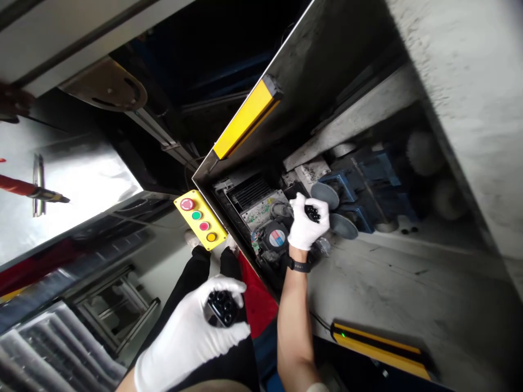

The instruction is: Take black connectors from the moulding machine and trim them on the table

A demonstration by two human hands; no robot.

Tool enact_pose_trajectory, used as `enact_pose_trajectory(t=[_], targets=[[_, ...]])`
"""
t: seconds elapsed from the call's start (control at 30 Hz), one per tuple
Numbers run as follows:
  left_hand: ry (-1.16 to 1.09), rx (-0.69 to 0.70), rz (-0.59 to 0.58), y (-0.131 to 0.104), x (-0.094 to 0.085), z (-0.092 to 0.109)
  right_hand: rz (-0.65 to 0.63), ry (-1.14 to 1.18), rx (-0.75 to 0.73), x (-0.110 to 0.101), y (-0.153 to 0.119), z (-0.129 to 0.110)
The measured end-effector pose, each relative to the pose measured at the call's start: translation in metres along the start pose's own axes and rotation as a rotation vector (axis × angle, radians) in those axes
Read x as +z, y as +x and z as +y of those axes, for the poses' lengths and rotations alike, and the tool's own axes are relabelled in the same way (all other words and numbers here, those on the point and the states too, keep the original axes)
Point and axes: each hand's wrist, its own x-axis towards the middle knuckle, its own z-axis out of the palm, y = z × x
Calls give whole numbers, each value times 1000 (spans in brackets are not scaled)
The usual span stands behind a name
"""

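Both hands wear white gloves. My left hand [196, 326], at the lower centre, is curled around a bundle of black parts [223, 308] whose round, hollow ends face up. Farther up and to the right, my right hand [307, 220] reaches into the machine and closes on small black parts [312, 213]. It is beside two grey round discs [324, 195] on blue holders. Just left of it are a round fan-like unit [275, 237] and a dark finned block [252, 194]. A black band circles the right wrist.
A yellow control box [201, 219] with coloured buttons stands left of the machine opening. Yellow bars [245, 118] sit along the upper edge and at the lower right. A metal table [81, 179] bears a red-handled tool at far left. Ribbed grey trays [53, 348] are lower left.
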Motion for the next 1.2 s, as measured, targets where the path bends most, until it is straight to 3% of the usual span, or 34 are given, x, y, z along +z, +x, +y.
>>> enact_pose_trajectory(t=[0.13, 0.33, 0.6, 0.9, 1.03, 1.2], targets=[[-67, -8, -10, 0, 1, 7, -78, -22, -33, -9, -2, 1], [-50, 59, -69, -2, 3, 9, -31, -22, -49, -5, -1, 2], [-4, 56, -19, 3, 1, 4, -72, -161, -156, -8, 6, -5], [-5, 86, -17, 4, 6, 11, -89, -205, -146, -7, 8, -8], [-20, 82, -28, 6, 1, 9, -147, -166, -72, -8, 7, -10], [-33, 107, -27, 8, -2, 10, -63, -137, -87, -8, -1, -1]])
